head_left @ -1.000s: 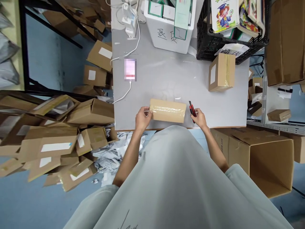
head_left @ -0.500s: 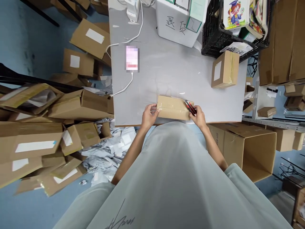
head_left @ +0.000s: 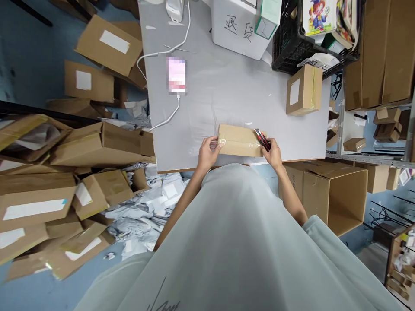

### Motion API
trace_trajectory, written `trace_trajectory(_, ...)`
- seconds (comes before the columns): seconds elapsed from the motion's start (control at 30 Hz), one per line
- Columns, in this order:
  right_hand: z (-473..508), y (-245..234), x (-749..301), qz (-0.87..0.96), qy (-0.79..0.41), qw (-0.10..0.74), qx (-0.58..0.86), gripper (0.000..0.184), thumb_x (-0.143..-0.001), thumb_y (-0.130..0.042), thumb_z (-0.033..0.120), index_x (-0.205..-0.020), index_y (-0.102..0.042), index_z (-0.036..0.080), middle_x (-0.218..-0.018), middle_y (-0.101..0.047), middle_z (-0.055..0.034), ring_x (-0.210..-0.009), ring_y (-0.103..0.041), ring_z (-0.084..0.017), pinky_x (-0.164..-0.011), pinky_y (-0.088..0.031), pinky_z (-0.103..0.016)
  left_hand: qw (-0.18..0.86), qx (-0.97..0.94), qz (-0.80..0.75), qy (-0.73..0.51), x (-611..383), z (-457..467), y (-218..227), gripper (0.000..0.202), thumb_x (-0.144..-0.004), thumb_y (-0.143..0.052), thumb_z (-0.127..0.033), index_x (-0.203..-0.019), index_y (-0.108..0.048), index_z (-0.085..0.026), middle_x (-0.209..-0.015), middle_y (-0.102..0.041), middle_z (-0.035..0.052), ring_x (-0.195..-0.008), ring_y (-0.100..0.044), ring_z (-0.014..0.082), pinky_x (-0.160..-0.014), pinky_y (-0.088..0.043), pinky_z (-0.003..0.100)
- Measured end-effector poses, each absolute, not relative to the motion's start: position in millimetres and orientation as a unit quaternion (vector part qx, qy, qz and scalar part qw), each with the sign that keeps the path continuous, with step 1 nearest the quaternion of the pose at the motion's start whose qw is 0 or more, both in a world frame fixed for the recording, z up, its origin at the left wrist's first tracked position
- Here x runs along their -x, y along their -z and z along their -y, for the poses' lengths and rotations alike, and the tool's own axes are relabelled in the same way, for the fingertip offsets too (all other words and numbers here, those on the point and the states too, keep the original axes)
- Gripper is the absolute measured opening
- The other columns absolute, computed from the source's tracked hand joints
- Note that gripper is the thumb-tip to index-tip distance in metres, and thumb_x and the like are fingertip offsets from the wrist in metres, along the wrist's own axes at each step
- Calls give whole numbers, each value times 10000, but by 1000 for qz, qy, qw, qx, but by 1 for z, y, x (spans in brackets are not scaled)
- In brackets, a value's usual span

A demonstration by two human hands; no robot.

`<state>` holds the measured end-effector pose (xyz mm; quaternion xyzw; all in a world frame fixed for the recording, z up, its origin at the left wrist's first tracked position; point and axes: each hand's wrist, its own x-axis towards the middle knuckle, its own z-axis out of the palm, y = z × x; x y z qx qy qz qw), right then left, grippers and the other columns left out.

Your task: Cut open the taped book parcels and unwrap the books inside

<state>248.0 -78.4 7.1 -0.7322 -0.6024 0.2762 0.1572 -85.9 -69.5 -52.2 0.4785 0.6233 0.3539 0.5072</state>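
Observation:
A small taped cardboard box (head_left: 241, 140) lies at the front edge of the grey table (head_left: 240, 95). My left hand (head_left: 208, 152) grips the box's left end, thumb on the near side and fingers behind. At the other end, my right hand (head_left: 272, 153) is closed around a red and black box cutter (head_left: 262, 139), which points up and to the left over the box's right corner. Some of the right fingers seem to touch the box too, though they are partly hidden.
A phone (head_left: 177, 74) on a white cable lies at the left. Behind stand a white bin (head_left: 240, 32), a black crate (head_left: 287, 47) of books and a taped carton (head_left: 304, 90). Cartons (head_left: 103, 144) pile up left of the table; a large open box (head_left: 346, 194) sits at the right.
The view has shifted slightly. Both hands still hold the box ends, the box is turned a little, and the box cutter remains in my right hand.

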Motion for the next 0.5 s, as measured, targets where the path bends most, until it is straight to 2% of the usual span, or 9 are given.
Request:
trace_trajectory(0.1,73,8,-263,533,-250,170,790,435,-996,-579,477,-1345,-520,223,-1275,-750,-133,-1124,-726,-275,-1018,-577,-405,506,-481,-623,-351,86,64,55,392,-976,-706,-385,-1329,-661,-221,-1414,-689,128,-1184,-746,256,-1053,-640,440)
trace_trajectory(0.23,73,32,-288,368,-202,63,906,389,-983,-581,390,-1297,-572,160,-1281,-729,-184,-1151,-720,-281,-1012,-573,-373,505,-482,-630,-341,86,60,58,404,-972,-710,-391,-1339,-666,-228,-1447,-684,127,-1168,-745,253,-1059,-636,448)
trace_trajectory(0.4,85,55,-306,311,-205,0,928,377,-917,-631,282,-1249,-639,105,-1326,-669,-263,-1169,-707,-342,-1039,-568,-426,498,-470,-644,-340,85,62,58,427,-971,-707,-456,-1323,-676,-217,-1440,-703,137,-1160,-755,249,-1049,-631,432)
trace_trajectory(0.5,85,58,-310,323,-197,-6,926,451,-941,-602,271,-1353,-624,89,-1426,-616,-289,-1349,-621,-374,-1155,-512,-470,496,-453,-658,-340,82,68,60,464,-995,-661,-549,-1309,-695,-209,-1424,-733,149,-1200,-751,264,-1083,-613,436)
